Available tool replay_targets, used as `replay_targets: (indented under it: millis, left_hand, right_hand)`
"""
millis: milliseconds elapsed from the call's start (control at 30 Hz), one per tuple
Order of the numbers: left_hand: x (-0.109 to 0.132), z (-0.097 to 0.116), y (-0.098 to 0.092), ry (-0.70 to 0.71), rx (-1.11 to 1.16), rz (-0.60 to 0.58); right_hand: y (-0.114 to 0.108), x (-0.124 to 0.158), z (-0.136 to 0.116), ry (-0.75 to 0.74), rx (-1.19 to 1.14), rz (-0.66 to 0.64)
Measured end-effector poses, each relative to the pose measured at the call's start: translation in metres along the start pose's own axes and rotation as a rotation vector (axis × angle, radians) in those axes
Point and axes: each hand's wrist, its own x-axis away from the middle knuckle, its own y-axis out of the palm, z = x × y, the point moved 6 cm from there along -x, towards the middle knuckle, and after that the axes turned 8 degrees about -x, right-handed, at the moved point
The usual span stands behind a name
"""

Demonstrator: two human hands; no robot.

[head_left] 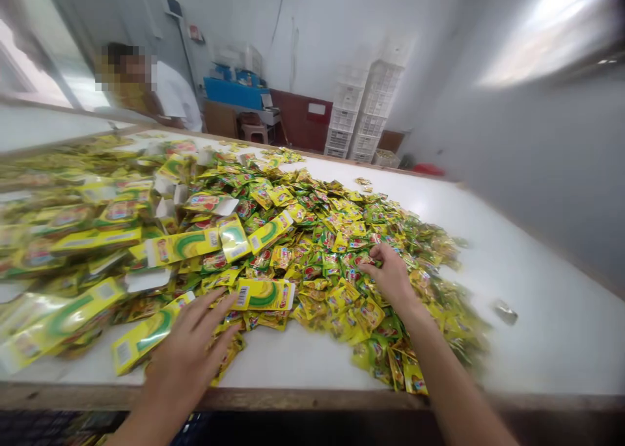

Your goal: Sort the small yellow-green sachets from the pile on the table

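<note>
My left hand [188, 351] is at the lower left with its fingers stretched out and apart. It hovers over or rests on small yellow cartons; I cannot tell whether it touches them. Just beyond its fingertips lies a yellow carton [266, 295] with a green swirl and a barcode. Another yellow carton [146, 335] is partly hidden behind the hand. My right hand [390, 273] reaches into a heap of small shiny yellow and green sachets [317, 237]. Its thumb and fingers are curled in close to the sachets; what they hold, if anything, is hidden.
Many yellow cartons, some with open flaps [146, 280], are piled on the left. A loose sachet [505, 312] lies on the white table [541, 329], which has a wooden front edge [322, 399]. Stacked white crates [371, 107] and another person [178, 94] are beyond the table.
</note>
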Motion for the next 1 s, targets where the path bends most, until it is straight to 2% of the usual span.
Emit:
replay_targets:
  millis: [67,133,200,233,300,367,467,533,600,733,867,933,1000]
  left_hand:
    - [-0.023,0.013,0.03,0.073,-0.117,-0.131]
    - [-0.039,0.025,0.052,0.128,-0.16,-0.225]
    - [-0.044,0.03,0.059,0.125,-0.105,-0.236]
    - [-0.043,0.028,0.058,0.079,-0.043,-0.218]
    - [-0.034,0.019,0.051,-0.125,0.156,-0.206]
    - [-0.014,0.014,0.047,-0.418,0.489,-0.243]
    - [0.016,0.032,0.053,-0.767,1.031,-0.345]
    - [0.026,0.047,0.058,-0.862,1.193,-0.364]
    - [0.027,0.055,0.065,-0.861,1.196,-0.363]
    - [0.023,0.059,0.08,-0.735,1.152,-0.387]
    - [0.026,0.058,0.089,-0.657,1.106,-0.396]
    - [0.03,0.058,0.09,-0.654,1.105,-0.388]
    - [0.033,0.057,0.09,-0.645,1.114,-0.387]
  right_hand:
    - [0.011,0.028,-0.004,0.068,-0.129,0.04]
    - [0.032,0.053,-0.003,0.162,-0.21,0.036]
    - [0.052,0.071,0.0,0.218,-0.169,0.07]
    - [0.061,0.077,0.002,0.239,-0.137,0.085]
    - [0.072,0.082,0.004,0.262,-0.087,0.094]
    - [0.075,0.083,0.003,0.257,-0.049,0.084]
    - [0.072,0.082,-0.004,0.241,-0.001,0.078]
    - [0.071,0.082,-0.007,0.232,0.007,0.067]
    - [0.071,0.082,-0.008,0.217,-0.022,0.037]
    - [0.062,0.082,-0.018,0.186,-0.107,0.012]
    - [0.05,0.087,-0.058,0.049,-0.347,0.053]
    - [0.055,0.093,-0.083,-0.075,-0.458,0.014]
    - [0.065,0.1,-0.101,-0.183,-0.446,-0.027]
